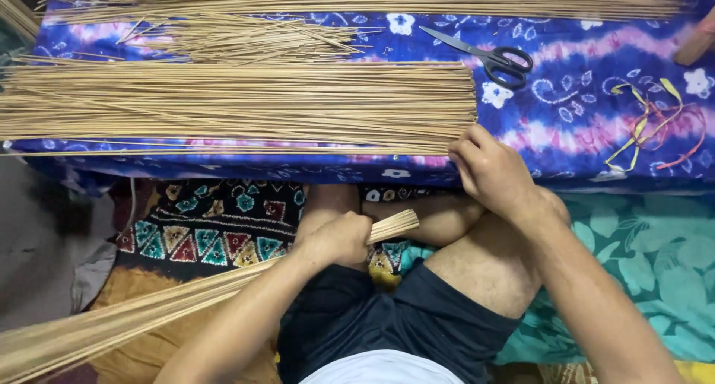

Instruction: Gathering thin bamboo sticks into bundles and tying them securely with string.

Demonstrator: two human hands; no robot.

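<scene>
Head view: we see a blue cloth (581, 64); left hand (339, 239) grips a bundle (149, 317), right hand (491, 168) at three o'clock pinches sticks (238, 105).

Soft, even light is falling from above, keeping the blue cloth (566, 78) bright and glare-free. Shadow is pooling under its lower edge. The grey floor (45, 242) at lower left is blurring slightly; the centre is staying sharp.

The left hand (339, 239) is curled into a closed fist, while the right hand (491, 168) reaches forward with fingers bent down.
</scene>
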